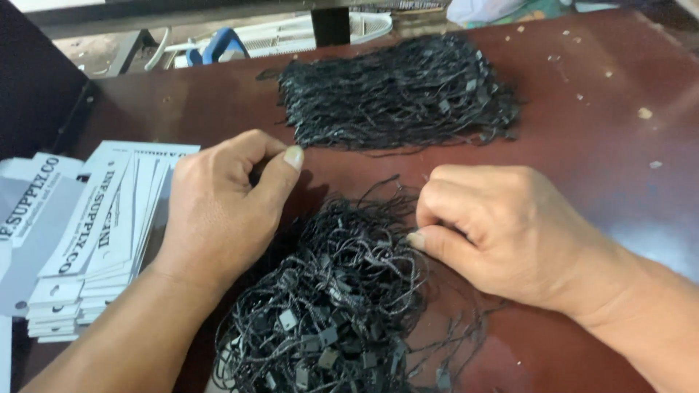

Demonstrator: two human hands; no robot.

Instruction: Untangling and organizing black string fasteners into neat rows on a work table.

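Near tangle of black string loops [331, 306]: at 6 o'clock on the dark red table [597, 138].
Right hand [502, 229]: at 4 o'clock, curled, pinching strings at the tangle's upper edge.
Left hand [222, 204]: at 8 o'clock, loosely curled beside the tangle; whether it holds anything, cannot tell.
Far bundle of strings [397, 94]: 12 o'clock.
White printed cards [102, 233]: stacked at 9 o'clock.

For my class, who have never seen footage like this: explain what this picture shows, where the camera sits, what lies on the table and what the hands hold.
One camera, worn on a person's head, looks down at their own bare hands over a dark red table. The left hand and right hand both pinch at a loose heap of black strings with small tags. A tidier bundle of the same strings lies farther back. A stack of white printed cards sits at the left. Exactly which string each grip pinches is hidden.
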